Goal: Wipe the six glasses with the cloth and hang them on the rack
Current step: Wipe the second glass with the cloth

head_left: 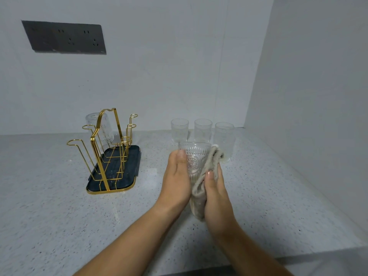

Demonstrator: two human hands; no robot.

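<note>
Clear patterned glass [194,159] held above the surface [59,206], right of the rack [107,148] | left hand [176,176] grips its side | right hand [216,194] presses the cloth [199,198] round its other side | hung glass [100,127] upside down on the rack's far side | three glasses [203,130] upright, right of the rack

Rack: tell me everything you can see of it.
The rack is thin gold-coloured wire, metal by its look. It has a tall bent handle loop in the middle and slanted prongs with ringed tops that lean out on both sides. It stands upright in a dark tray with a gold rim, on the speckled countertop, towards the left of the view. One clear glass hangs upside down on a prong at the back. The other visible prongs are bare.
</note>
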